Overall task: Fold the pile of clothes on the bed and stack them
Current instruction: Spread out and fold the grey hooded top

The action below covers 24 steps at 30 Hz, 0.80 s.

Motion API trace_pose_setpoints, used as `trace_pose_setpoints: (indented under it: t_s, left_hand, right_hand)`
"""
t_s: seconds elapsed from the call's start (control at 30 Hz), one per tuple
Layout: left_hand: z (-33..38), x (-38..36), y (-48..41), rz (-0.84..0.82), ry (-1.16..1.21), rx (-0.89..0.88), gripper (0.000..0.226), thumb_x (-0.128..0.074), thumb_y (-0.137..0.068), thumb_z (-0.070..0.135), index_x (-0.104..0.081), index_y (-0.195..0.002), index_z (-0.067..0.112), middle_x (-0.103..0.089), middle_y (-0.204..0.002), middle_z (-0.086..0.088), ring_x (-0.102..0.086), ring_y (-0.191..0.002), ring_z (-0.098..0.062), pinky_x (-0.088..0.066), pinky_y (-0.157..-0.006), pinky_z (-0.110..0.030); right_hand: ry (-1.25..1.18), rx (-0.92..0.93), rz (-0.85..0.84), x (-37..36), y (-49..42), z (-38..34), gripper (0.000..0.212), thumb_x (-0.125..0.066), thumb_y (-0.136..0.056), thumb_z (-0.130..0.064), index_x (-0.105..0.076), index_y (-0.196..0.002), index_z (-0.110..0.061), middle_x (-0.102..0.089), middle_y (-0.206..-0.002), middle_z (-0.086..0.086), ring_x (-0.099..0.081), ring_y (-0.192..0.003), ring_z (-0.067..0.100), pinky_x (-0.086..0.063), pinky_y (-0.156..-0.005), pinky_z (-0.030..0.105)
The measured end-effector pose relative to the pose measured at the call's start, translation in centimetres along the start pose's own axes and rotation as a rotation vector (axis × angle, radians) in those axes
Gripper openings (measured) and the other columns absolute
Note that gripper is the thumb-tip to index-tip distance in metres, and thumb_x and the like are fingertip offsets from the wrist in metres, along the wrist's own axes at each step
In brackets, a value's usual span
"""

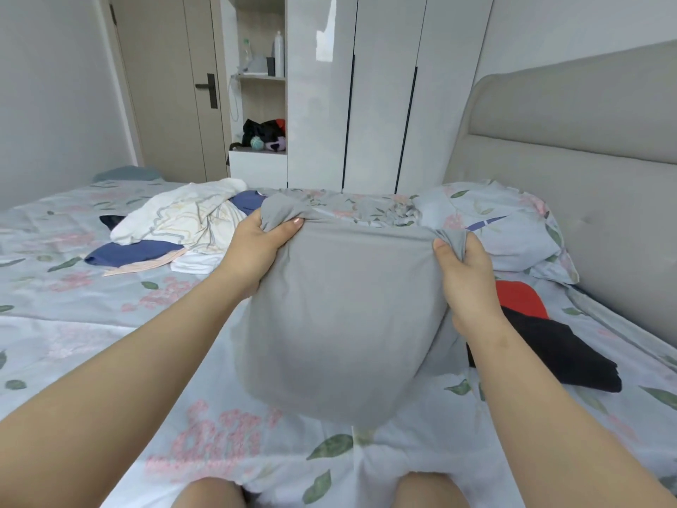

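Home bedroom: bed [91, 324], padded headboard [571, 141], wardrobe [384, 86].

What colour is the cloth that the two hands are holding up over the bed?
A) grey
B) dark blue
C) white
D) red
A: the grey cloth hangs between the left hand and the right hand, each gripping a bunched top corner.

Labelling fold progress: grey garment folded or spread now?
Spread, held up: the grey garment hangs between left hand and right hand, each gripping a bunched top corner. Layers: cannot tell.
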<state>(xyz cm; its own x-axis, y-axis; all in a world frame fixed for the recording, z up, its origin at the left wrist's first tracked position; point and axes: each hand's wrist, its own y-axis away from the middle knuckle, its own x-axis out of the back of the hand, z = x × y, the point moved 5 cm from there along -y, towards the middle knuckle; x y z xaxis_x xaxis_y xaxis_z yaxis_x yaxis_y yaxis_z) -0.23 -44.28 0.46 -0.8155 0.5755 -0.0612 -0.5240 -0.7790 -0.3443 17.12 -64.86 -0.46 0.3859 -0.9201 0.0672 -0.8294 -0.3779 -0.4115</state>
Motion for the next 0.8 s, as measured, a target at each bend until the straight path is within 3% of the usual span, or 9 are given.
trace_pose_setpoints:
  t_s: [0.07, 0.13, 0.2, 0.27, 0.37, 0.47, 0.53, 0.63, 0.8]
  left_hand:
    - [-0.2, -0.5, 0.1, -0.025, 0.089, 0.101, 0.012, -0.061, -0.092, 0.023, -0.063, -0.103, 0.021, -0.069, -0.091, 0.008, -0.067, -0.079, -0.006, -0.052, -0.06, -0.016]
    - [-0.8, -0.8, -0.3, -0.004, 0.15, 0.235, 0.013, -0.058, -0.093, 0.029, -0.061, -0.104, 0.022, -0.069, -0.088, 0.006, -0.067, -0.075, -0.009, -0.052, -0.053, -0.017]
    - [-1.9, -1.2, -1.1, -0.004, 0.207, 0.448, 0.014, -0.056, -0.094, 0.032, -0.061, -0.1, 0.02, -0.07, -0.075, 0.002, -0.067, -0.06, -0.011, -0.051, -0.043, -0.019]
    - [-3.4, -1.7, -2.0, -0.019, 0.265, 0.636, 0.022, -0.053, -0.096, 0.035, -0.062, -0.105, 0.018, -0.069, -0.06, -0.002, -0.065, -0.047, -0.013, -0.05, -0.038, -0.022]
    - [-7.4, -1.7, -3.7, -0.01, 0.252, 0.731, 0.031, -0.049, -0.096, 0.041, -0.063, -0.097, 0.013, -0.068, -0.056, -0.004, -0.065, -0.045, -0.015, -0.052, -0.042, -0.023]
    - [-13.9, -0.9, -1.4, -0.125, -0.036, 0.881, 0.028, -0.06, -0.089, 0.043, -0.066, -0.092, 0.015, -0.072, -0.076, -0.004, -0.066, -0.064, -0.015, -0.053, -0.063, -0.026]
    - [-18.1, 0.3, 1.1, -0.196, -0.28, 0.945, 0.037, -0.069, -0.085, 0.033, -0.06, -0.111, 0.008, -0.068, -0.096, -0.007, -0.064, -0.077, -0.018, -0.051, -0.064, -0.029]
    - [-21.5, 2.3, 2.3, -0.143, -0.404, 0.892, 0.061, -0.075, -0.08, 0.028, -0.044, -0.127, 0.005, -0.059, -0.112, -0.009, -0.062, -0.09, -0.024, -0.052, -0.069, -0.033]
    - [-21.5, 4.2, 1.5, -0.031, -0.795, 0.705, 0.045, -0.071, -0.077, 0.048, -0.049, -0.101, 0.017, -0.05, -0.11, -0.006, -0.055, -0.093, -0.025, -0.048, -0.076, -0.035]
  right_hand:
    - [-0.047, -0.027, -0.051, -0.1, -0.4, 0.4, 0.019, -0.05, -0.097, -0.025, -0.059, -0.113, -0.024, -0.061, -0.118, -0.006, -0.056, -0.114, 0.012, -0.042, -0.103, 0.034]
    - [-0.076, -0.082, -0.044, -0.3, -1.2, 1.0, 0.014, -0.05, -0.097, -0.024, -0.061, -0.105, -0.025, -0.064, -0.113, -0.004, -0.059, -0.108, 0.014, -0.047, -0.096, 0.032]
    - [-0.136, -0.174, -0.032, -0.9, -2.5, 2.0, 0.011, -0.052, -0.096, -0.02, -0.06, -0.09, -0.023, -0.065, -0.095, -0.002, -0.063, -0.086, 0.013, -0.053, -0.072, 0.021]
    - [-0.178, -0.299, -0.014, -1.5, -4.0, 3.5, 0.008, -0.054, -0.094, -0.015, -0.062, -0.096, -0.014, -0.064, -0.09, 0.002, -0.062, -0.073, 0.012, -0.051, -0.055, 0.015]
    - [-0.191, -0.507, -0.018, -3.2, -5.4, 7.8, 0.026, -0.061, -0.09, -0.02, -0.059, -0.111, -0.005, -0.064, -0.106, 0.01, -0.063, -0.091, 0.024, -0.054, -0.075, 0.03]
    - [-0.024, -0.684, -0.143, -4.6, -3.5, 14.9, 0.057, -0.072, -0.074, -0.037, -0.057, -0.122, -0.011, -0.064, -0.116, 0.006, -0.062, -0.102, 0.025, -0.052, -0.09, 0.037]
    - [0.162, -0.737, -0.28, -4.8, -0.7, 18.9, 0.037, -0.073, -0.076, -0.031, -0.064, -0.108, -0.015, -0.067, -0.108, 0.005, -0.062, -0.096, 0.021, -0.053, -0.08, 0.03]
    - [0.623, -0.654, -0.431, -4.2, 2.1, 22.0, 0.025, -0.068, -0.08, -0.036, -0.071, -0.081, -0.011, -0.07, -0.095, 0.008, -0.062, -0.091, 0.025, -0.051, -0.082, 0.033]
    - [0.927, -0.562, -0.297, -4.2, 2.5, 20.5, 0.062, -0.06, -0.079, -0.059, -0.054, -0.119, -0.012, -0.049, -0.126, 0.012, -0.044, -0.119, 0.032, -0.04, -0.095, 0.036]
